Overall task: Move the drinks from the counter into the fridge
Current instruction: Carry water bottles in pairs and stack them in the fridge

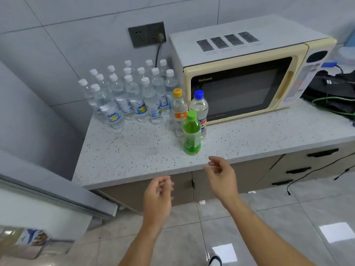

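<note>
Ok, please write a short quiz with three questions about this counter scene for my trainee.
1. True or false: the right hand is holding a bottle.
2. Which bottle stands nearest the counter's front edge? A) green plastic bottle with green cap B) clear bottle with blue cap C) clear bottle with orange cap
3. Fill in: the cream microwave oven stands to the ___ of the white-capped water bottles.

Key: 1 false; 2 A; 3 right.

bare counter (134, 150) front, microwave (249, 73) and water bottles (126, 96) behind
</note>
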A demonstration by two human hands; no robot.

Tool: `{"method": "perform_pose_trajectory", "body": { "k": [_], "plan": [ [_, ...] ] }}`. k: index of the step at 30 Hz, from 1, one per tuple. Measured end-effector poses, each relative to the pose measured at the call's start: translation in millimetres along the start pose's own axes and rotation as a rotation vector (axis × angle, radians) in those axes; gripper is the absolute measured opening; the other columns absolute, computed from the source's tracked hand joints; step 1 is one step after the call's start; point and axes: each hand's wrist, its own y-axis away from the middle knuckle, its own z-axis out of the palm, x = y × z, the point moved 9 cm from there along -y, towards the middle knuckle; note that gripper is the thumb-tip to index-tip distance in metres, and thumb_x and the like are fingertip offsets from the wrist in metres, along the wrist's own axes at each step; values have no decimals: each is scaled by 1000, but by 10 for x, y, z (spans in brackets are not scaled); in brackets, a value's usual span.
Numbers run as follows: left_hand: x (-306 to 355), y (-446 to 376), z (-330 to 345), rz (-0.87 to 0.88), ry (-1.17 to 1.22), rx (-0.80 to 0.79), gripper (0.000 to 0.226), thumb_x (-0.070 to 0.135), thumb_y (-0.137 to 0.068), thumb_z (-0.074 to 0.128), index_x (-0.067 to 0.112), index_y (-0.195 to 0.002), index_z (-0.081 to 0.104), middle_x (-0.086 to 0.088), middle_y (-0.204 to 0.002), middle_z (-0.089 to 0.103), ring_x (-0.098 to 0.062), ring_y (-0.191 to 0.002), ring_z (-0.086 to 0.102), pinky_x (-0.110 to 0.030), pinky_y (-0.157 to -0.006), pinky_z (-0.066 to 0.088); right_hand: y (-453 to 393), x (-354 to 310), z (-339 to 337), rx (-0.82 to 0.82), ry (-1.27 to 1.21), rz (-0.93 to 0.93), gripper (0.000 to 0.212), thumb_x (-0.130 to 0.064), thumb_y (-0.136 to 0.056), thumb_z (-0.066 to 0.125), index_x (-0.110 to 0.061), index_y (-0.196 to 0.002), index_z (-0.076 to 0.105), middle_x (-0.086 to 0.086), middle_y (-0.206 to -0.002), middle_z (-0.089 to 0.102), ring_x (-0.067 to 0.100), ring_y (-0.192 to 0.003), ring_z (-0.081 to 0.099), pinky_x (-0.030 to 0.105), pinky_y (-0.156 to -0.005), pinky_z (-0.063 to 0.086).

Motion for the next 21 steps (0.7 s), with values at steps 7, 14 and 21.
{"method": "perform_pose_trajectory", "body": {
  "k": [7, 14, 21],
  "plan": [
    [217, -364, 277, 8, 14, -6, 9, 20, -97, 60, 24, -102, 66, 5, -94, 71, -6, -88, 68, -22, -66, 58, -852, -445, 274, -64, 139, -141, 70, -42, -77, 81, -28, -136, 46, -13, -121, 47, 8, -107, 52, 24, -87, 46],
    [221, -884, 438, -34, -37, 22, 13, 25, -96, 61, 27, -107, 67, 10, -104, 69, -8, -98, 66, -41, -87, 59, -1078, -501, 620, -60, 190, -197, 81, -48, -61, 90, -27, -126, 47, -10, -114, 51, 12, -108, 49, 28, -88, 44],
    [207, -1236, 595, -39, -39, -34, 12, 29, -95, 61, 36, -104, 64, 18, -104, 66, 2, -96, 64, -39, -87, 59, -1112, -548, 550, 57, 273, -206, 66, -42, -69, 83, -25, -123, 50, -6, -111, 62, 14, -100, 60, 34, -82, 52]
  ]
}}
